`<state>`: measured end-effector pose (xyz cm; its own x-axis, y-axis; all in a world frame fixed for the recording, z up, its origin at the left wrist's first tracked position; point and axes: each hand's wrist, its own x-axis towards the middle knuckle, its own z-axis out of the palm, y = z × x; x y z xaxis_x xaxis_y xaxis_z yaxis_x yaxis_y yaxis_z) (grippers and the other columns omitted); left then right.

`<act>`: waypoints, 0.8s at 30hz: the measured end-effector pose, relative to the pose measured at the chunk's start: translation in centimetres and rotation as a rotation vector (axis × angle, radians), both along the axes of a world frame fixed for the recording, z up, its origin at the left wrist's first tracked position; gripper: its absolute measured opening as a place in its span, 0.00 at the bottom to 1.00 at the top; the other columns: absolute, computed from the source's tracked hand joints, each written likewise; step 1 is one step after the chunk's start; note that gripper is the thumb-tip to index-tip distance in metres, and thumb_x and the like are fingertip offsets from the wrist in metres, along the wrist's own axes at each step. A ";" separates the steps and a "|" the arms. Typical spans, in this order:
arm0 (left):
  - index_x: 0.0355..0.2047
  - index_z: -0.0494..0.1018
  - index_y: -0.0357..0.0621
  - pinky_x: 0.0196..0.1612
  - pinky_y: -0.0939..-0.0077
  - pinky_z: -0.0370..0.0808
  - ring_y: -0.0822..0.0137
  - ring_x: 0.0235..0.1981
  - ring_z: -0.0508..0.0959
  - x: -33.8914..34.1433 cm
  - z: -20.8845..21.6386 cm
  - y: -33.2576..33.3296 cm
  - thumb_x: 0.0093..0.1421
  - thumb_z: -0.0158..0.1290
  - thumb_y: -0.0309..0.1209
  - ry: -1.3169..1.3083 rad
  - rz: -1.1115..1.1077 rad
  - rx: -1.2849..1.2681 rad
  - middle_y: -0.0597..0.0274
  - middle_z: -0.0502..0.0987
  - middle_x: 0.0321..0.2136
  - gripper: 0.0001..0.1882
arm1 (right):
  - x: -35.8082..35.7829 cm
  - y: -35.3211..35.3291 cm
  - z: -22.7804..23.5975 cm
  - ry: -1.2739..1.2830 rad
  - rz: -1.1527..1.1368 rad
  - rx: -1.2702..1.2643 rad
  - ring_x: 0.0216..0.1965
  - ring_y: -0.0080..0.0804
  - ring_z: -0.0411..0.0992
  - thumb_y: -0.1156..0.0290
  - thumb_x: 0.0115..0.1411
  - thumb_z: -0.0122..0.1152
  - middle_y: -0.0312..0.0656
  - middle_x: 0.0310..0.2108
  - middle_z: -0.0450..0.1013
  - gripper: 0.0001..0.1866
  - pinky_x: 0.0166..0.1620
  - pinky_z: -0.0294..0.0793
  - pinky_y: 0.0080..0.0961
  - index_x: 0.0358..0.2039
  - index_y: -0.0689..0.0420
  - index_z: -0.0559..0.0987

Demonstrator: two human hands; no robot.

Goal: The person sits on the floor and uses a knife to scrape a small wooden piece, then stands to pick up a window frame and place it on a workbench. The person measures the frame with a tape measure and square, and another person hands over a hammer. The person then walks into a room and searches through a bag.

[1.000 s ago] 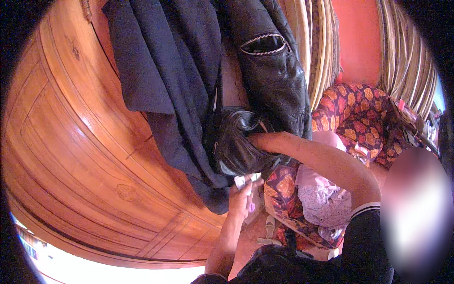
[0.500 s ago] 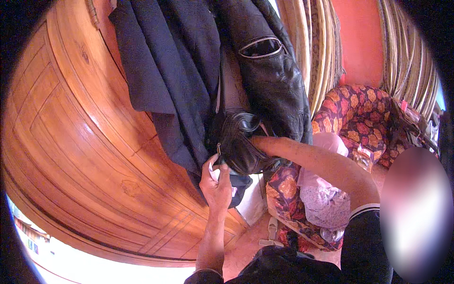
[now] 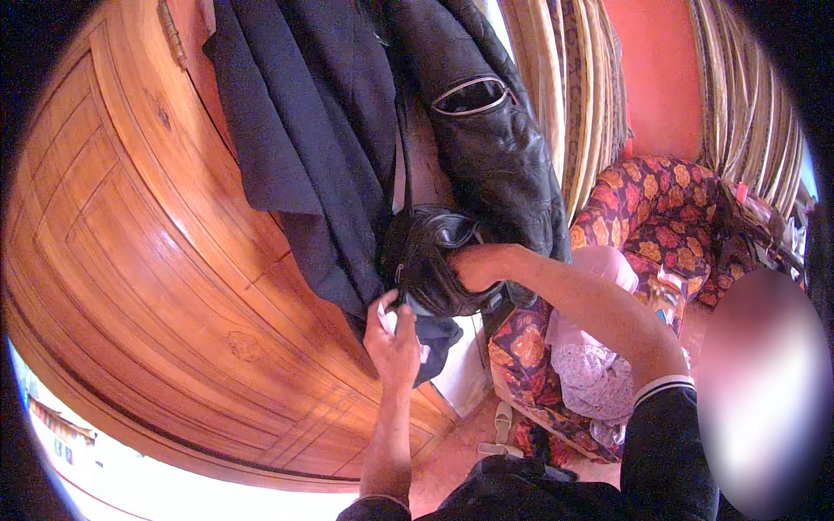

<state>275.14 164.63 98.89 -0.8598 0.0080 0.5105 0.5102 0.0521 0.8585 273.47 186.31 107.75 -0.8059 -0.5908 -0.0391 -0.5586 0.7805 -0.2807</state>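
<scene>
A small black leather bag (image 3: 426, 252) hangs by its strap in front of the clothes. My right hand (image 3: 480, 264) reaches into its opening from the right, the fingers hidden inside. At the bag's lower left side, my left hand (image 3: 393, 340) is closed with thumb and fingers around a small white piece (image 3: 387, 319), perhaps paper; its fingertips touch the bag's edge. Behind the bag hang a dark cloth garment (image 3: 304, 130) on the left and a black leather jacket (image 3: 499, 174) with a zipped slit on the right.
A wooden panelled door (image 3: 165, 286) fills the left. To the right is a flowered armchair (image 3: 656, 195) with pale patterned cloth (image 3: 591, 369) on the seat nearer me. Striped curtains (image 3: 569, 95) hang behind. A pale sandal (image 3: 502, 425) lies on the floor. A blurred person stands far right.
My right hand has drawn back slightly, so more of its back and wrist shows outside the bag. The left hand stays at the bag's edge, slightly shifted.
</scene>
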 end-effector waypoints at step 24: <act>0.34 0.76 0.44 0.16 0.77 0.60 0.69 0.09 0.64 -5.6 -15.1 10.1 0.56 0.48 0.37 -1.052 -1.132 1.234 0.56 0.78 0.27 0.12 | -5.1 0.6 -8.6 0.030 -0.039 0.087 0.48 0.50 0.77 0.70 0.59 0.55 0.53 0.46 0.79 0.16 0.52 0.75 0.45 0.46 0.62 0.81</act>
